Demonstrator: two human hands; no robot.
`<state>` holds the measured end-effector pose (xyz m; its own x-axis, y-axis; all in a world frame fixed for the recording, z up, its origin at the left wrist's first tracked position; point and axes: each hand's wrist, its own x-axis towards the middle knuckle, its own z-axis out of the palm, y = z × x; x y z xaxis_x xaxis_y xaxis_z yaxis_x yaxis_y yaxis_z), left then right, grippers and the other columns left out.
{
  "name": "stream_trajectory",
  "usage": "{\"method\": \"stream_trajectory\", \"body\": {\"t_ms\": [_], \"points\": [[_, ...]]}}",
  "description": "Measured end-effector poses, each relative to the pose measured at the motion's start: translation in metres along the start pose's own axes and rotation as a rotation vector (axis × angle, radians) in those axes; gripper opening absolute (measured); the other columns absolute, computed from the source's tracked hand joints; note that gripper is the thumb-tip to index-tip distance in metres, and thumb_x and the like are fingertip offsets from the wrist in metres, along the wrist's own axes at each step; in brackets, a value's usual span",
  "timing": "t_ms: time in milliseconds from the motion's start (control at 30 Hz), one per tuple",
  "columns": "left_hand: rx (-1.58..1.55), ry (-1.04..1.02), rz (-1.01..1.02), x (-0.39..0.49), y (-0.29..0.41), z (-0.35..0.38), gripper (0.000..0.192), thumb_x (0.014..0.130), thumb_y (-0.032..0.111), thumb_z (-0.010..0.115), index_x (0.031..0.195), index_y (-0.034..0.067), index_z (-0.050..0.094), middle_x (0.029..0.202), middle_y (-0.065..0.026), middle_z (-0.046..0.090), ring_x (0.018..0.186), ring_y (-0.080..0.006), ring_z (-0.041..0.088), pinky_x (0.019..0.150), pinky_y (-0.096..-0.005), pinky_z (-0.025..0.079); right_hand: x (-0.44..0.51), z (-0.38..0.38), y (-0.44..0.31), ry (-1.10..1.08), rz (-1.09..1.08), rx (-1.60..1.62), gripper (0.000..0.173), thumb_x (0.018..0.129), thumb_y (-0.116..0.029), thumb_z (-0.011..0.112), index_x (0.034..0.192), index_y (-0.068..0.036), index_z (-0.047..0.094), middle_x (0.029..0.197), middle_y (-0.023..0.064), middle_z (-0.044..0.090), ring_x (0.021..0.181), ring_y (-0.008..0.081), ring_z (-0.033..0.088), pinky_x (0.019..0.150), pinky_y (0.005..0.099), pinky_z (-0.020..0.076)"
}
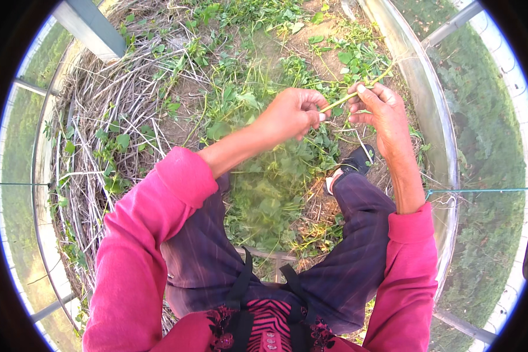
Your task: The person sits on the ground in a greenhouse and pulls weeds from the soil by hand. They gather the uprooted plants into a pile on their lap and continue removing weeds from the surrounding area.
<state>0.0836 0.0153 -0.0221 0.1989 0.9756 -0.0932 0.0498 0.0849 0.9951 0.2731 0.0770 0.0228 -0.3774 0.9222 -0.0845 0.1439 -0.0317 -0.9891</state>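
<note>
My left hand [292,113] pinches the lower left end of a green plant stem [341,100] between thumb and fingers. Its upper part lies in my right hand [378,105], gripped between thumb and forefinger, and the stem runs on up and to the right past that hand. Both hands are raised over leafy green vines [268,176] on the ground between my legs. The stem slants from lower left to upper right. My right hand's lower fingers are curled near the leaves behind it.
A heap of dry stalks [127,101] with some green leaves lies at the left. A grey post [92,31] stands at the upper left. Clear plastic sheeting [427,101] curves along the right, with a green cord [484,190] beyond. My dark shoe [358,159] rests on the ground.
</note>
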Motion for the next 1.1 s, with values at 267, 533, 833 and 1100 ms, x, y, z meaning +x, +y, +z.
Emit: {"method": "stream_trajectory", "body": {"t_ms": [267,533,833,1100], "points": [[0.033,0.028,-0.001,-0.008,0.009,-0.009,0.012,0.086,0.008,0.057,0.091,0.002,0.065,0.069,0.0017,0.057,0.059,-0.0053,0.051,0.051,-0.0222,0.042,0.004,0.007,0.0,0.145,-0.002,0.01,0.021,0.092,-0.02,0.058,0.09,0.0,0.063,0.075,0.0035,0.06,0.063,0.0099,0.056,0.057,0.026,0.0499],[-0.037,0.034,0.043,-0.016,0.016,-0.009,0.014,0.087,0.003,0.054,0.093,0.003,0.067,0.07,0.0022,0.058,0.06,-0.0052,0.052,0.052,-0.0221,0.042,0.01,0.01,0.003,0.122,0.076,0.139,0.02,0.092,-0.022,0.058,0.089,-0.003,0.062,0.07,0.0015,0.057,0.056,0.0106,0.053,0.054,0.0284,0.05],[-0.008,0.057,0.098,-0.025,0.026,-0.003,0.013,0.086,0.001,0.056,0.095,0.001,0.066,0.074,0.0012,0.059,0.061,-0.0056,0.052,0.053,-0.0227,0.043,0.017,0.005,0.009,-0.005,0.143,0.278,0.019,0.094,-0.021,0.056,0.087,-0.005,0.059,0.072,0.0037,0.058,0.062,0.0136,0.056,0.057,0.0328,0.0525],[-0.042,0.021,0.111,-0.029,0.027,0.002,0.013,0.086,0.003,0.059,0.097,0.002,0.066,0.077,0.0016,0.061,0.062,-0.0051,0.053,0.054,-0.0225,0.043,0.021,-0.001,0.021,-0.083,0.128,0.333,0.019,0.095,-0.021,0.053,0.09,-0.003,0.058,0.075,0.0041,0.059,0.061,0.0145,0.056,0.059,0.0362,0.0555]]}}
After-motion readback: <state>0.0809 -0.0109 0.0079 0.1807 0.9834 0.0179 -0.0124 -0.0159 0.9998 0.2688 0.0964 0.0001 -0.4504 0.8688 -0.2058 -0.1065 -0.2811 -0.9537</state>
